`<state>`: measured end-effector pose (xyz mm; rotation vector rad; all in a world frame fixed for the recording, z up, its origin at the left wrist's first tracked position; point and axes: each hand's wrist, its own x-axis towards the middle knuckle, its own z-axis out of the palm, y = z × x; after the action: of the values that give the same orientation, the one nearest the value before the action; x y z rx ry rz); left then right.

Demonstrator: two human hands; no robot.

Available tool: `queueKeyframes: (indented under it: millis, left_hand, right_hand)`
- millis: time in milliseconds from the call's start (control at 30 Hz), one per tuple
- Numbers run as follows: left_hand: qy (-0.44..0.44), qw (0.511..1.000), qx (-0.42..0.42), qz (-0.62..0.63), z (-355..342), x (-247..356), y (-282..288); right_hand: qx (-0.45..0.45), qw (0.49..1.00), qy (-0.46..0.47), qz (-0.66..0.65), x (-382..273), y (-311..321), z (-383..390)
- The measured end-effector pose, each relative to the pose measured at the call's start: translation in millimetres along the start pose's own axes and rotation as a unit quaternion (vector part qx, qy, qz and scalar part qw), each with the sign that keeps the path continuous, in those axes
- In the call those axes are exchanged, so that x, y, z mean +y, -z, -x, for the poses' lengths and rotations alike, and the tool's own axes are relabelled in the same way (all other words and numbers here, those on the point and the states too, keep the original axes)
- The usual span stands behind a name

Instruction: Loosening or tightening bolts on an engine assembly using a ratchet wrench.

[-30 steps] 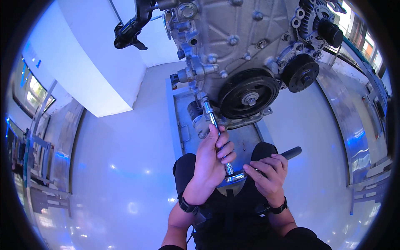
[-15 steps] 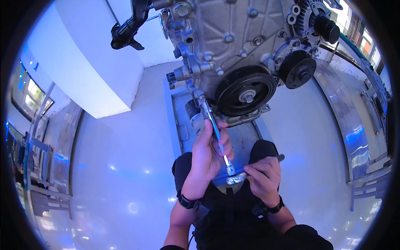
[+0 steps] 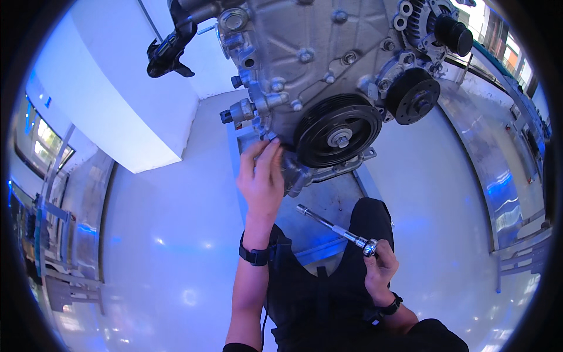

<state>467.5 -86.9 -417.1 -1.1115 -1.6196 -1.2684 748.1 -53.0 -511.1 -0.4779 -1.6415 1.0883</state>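
Note:
My left hand (image 3: 262,180) reaches up to the lower left edge of the engine (image 3: 293,76). Its thumb and fingers are pinched on a small bolt (image 3: 272,136) there, mostly covered by the fingertips. In my right hand (image 3: 381,271) is a ratchet wrench (image 3: 369,249), gripped near its head, its handle largely hidden by the palm. A long chrome extension (image 3: 332,226) with a socket (image 3: 302,209) at its tip points up and left from the ratchet, apart from the engine. A black crankshaft pulley (image 3: 339,130) sits right of my left hand.
A smaller black pulley (image 3: 413,100) and an alternator (image 3: 431,26) are on the engine's right side. A black bracket-like part (image 3: 170,53) sticks out at upper left. Under the engine lies a grey metal tray (image 3: 328,196). A white pillar (image 3: 141,117) stands left.
The socket has come off the engine's lower left bolt, and the ratchet has swung down to the right. My left hand has let go of the extension and moved up to the bolt.

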Motion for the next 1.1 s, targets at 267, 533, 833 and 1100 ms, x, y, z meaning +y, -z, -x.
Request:
queueKeyframes:
  millis: [267,533,833,1100]
  left_hand:
    - [0.041,0.996,0.047,0.064,-2,13,-5]
    - [-0.068,0.996,0.047,-0.032,0,2,0]
    - [0.131,0.966,0.169,0.144,11,1,31]
    - [-0.031,0.997,0.025,0.062,0,4,21]
  right_hand:
    - [-0.033,0.999,0.000,-0.042,4,-3,6]
    - [-0.057,0.998,0.021,-0.015,7,-2,7]
    - [-0.077,0.997,0.013,-0.001,4,5,5]
    - [-0.077,0.997,-0.013,-0.003,7,2,11]
